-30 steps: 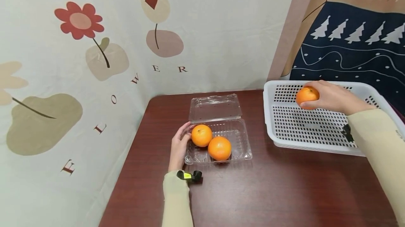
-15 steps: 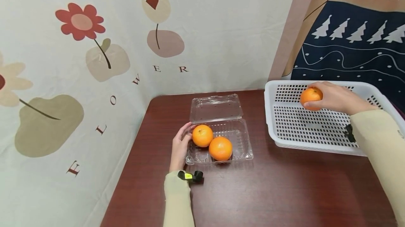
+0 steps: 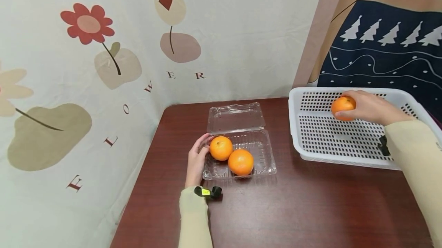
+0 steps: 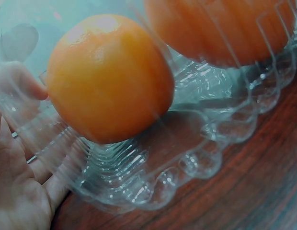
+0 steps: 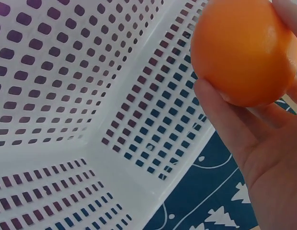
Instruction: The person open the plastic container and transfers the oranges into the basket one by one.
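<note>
Over the white basket [image 3: 345, 162], my right hand [image 3: 371, 106] grips an orange [image 3: 343, 108] between thumb and fingers. The right wrist view shows this orange [image 5: 244, 52] held above the basket's perforated wall [image 5: 163, 103]. On the table lies a clear plastic clamshell box [image 3: 261, 150], its lid [image 3: 236, 118] folded back. Inside the box, two oranges sit side by side, a left one [image 3: 221, 148] and a front one [image 3: 240, 162]. My left hand [image 3: 197, 162] holds the box's left wall, the thumb tip near the left orange [image 4: 110, 79].
The dark red-brown table [image 3: 290, 205] runs under the box and basket. A white cloth [image 3: 241, 48] with printed flowers hangs behind it. Behind the basket is a navy cloth [image 3: 380, 63] with white trees. A black strap [image 3: 208, 192] sits at my left wrist.
My right hand has moved slightly to the right over the basket with the orange in its grip. My left hand, the box and its two oranges stay in place.
</note>
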`<state>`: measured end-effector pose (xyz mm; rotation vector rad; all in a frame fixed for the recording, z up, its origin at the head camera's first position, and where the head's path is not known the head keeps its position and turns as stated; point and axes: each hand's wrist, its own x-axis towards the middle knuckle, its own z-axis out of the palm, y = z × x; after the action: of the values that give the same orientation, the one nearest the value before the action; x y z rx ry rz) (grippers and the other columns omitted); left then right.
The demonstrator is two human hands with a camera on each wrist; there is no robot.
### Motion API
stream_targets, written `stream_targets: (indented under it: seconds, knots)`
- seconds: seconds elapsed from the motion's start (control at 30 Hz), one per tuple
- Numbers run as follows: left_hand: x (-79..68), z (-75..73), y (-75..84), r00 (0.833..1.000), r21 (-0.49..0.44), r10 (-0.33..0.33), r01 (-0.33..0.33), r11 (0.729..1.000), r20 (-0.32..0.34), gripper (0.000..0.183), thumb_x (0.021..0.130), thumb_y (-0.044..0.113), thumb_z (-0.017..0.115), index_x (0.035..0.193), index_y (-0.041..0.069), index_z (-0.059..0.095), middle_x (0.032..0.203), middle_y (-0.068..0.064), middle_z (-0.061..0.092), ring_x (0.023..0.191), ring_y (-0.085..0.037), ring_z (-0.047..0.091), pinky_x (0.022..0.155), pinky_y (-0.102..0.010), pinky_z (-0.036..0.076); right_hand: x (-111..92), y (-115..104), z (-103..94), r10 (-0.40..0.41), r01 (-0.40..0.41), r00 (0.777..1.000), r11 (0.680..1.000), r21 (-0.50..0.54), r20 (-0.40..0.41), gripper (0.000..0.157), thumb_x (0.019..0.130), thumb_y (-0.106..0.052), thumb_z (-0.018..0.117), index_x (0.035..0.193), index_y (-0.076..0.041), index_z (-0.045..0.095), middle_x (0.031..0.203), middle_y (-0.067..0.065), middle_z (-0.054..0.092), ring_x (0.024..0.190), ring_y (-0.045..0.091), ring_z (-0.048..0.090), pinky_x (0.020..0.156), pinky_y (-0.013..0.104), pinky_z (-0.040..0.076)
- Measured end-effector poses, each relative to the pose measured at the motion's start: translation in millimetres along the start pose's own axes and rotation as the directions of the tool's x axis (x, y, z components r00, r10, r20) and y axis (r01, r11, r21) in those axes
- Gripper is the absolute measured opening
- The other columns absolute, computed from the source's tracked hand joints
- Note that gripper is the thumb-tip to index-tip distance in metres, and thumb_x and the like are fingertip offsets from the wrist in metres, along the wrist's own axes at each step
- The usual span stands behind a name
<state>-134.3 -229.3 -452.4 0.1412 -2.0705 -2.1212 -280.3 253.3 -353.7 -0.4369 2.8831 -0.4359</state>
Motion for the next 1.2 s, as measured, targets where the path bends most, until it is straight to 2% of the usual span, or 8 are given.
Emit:
stream_targets:
  seconds: [0.2,0.5,0.77,0.97,1.2]
  knots:
    - [0.2,0.4,0.1,1.000,0.002,0.004,-0.004,1.000,-0.001,0.039,0.091,0.002,0.040,0.129,0.009,0.046,0.124,-0.008,0.053,0.114,-0.014,0.048,0.096,-0.027,0.035,1.7,5.7,1.2,0.014,-0.014,1.000,1.000,0.020,0.009,0.091,0.069,-0.063,0.059,0.131,-0.002,0.031,0.113,0.022,0.043,0.091,0.036,0.042,0.070,0.054,0.038]
    - [-0.5,1.5,0.3,1.000,-0.008,-0.001,0.001,1.000,0.001,0.039,0.091,0.001,0.040,0.129,0.009,0.046,0.124,-0.009,0.052,0.113,-0.014,0.049,0.096,-0.025,0.036,2.9,13.4,3.4,0.020,-0.020,1.000,0.997,0.069,0.002,0.091,0.070,-0.058,0.063,0.131,0.001,0.029,0.113,0.024,0.043,0.093,0.038,0.041,0.074,0.059,0.036]
    - [-1.0,0.8,0.0,1.000,0.017,-0.012,0.012,1.000,-0.009,0.039,0.091,0.003,0.041,0.129,0.011,0.046,0.124,-0.006,0.053,0.112,-0.012,0.049,0.098,-0.030,0.034,5.7,20.2,8.4,0.028,-0.029,0.999,0.996,0.088,0.015,0.079,0.077,-0.040,0.061,0.131,0.004,0.025,0.111,0.026,0.040,0.089,0.037,0.042,0.072,0.054,0.038]
    - [-0.6,0.3,-0.8,1.000,0.012,-0.012,0.012,1.000,-0.009,0.039,0.091,0.003,0.041,0.129,0.010,0.046,0.123,-0.006,0.054,0.112,-0.012,0.049,0.097,-0.029,0.035,4.4,24.6,12.1,0.019,-0.018,1.000,0.995,0.096,-0.002,0.080,0.077,-0.036,0.062,0.133,0.005,0.022,0.115,0.027,0.036,0.093,0.039,0.039,0.075,0.058,0.035]
    - [-0.5,1.2,0.7,1.000,-0.003,-0.020,0.020,1.000,-0.006,0.039,0.091,0.003,0.041,0.129,0.010,0.046,0.124,-0.006,0.053,0.113,-0.012,0.049,0.096,-0.025,0.036,4.7,28.5,15.6,0.014,-0.012,1.000,0.995,0.101,-0.020,0.077,0.076,-0.037,0.064,0.129,0.005,0.028,0.112,0.026,0.038,0.094,0.040,0.038,0.077,0.060,0.034]
